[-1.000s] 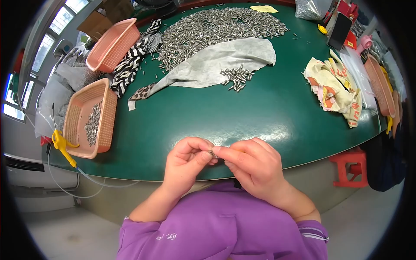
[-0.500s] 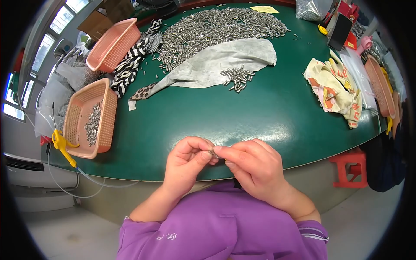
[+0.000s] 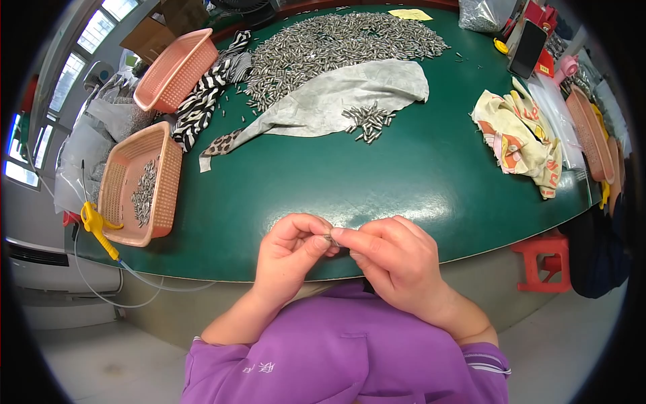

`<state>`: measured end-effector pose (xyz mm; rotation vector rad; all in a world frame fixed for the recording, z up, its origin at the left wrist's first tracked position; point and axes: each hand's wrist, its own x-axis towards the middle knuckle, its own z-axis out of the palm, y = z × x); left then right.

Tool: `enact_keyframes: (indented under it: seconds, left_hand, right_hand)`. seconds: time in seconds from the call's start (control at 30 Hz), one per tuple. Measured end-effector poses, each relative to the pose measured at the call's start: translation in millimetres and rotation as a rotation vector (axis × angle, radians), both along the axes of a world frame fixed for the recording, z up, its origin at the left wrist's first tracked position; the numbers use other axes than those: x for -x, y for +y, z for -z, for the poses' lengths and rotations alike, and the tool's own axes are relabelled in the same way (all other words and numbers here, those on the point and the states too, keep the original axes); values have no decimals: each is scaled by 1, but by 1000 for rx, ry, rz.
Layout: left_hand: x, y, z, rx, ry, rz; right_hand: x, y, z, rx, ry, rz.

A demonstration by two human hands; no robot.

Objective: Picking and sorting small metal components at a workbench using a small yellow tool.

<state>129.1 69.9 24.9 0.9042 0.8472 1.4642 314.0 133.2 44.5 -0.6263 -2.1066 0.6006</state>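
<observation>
Small metal pin (image 3: 332, 238), grey and shiny, mostly hidden, pinched between the fingertips of both hands above the near table edge. Left hand (image 3: 291, 252) and right hand (image 3: 393, 259) are curled closed on it, thumbs meeting. Table (image 3: 377, 182): round, smooth glossy green. Far centre, a broad heap of pins (image 3: 336, 44) beside a crumpled grey cloth (image 3: 336, 94) bearing a small cluster. Left, a pink perforated plastic basket (image 3: 138, 185) holds more pins. Right, a soft patterned rag (image 3: 521, 138).

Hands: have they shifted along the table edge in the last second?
No. Both hands stay at the near rim of the green table, pinching the small metal piece.
</observation>
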Motion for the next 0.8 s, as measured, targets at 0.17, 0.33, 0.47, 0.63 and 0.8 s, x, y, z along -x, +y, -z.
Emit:
enact_keyframes:
  seconds: [0.17,0.33,0.47,0.63,0.8]
  left_hand:
    - [-1,0,0,0,10,-2]
    - [-1,-1,0,9,24,-12]
    - [-3,-1,-1,5,53,-33]
    - [-3,-1,-3,53,61,-54]
    - [-2,0,-2,21,65,4]
  right_hand:
    - [0,0,1,-23,-16,10]
    - [1,-3,0,-86,-94,66]
    - [1,-3,0,-48,-75,46]
    - [1,-4,0,-141,-137,106]
    - [0,3,0,-189,-164,197]
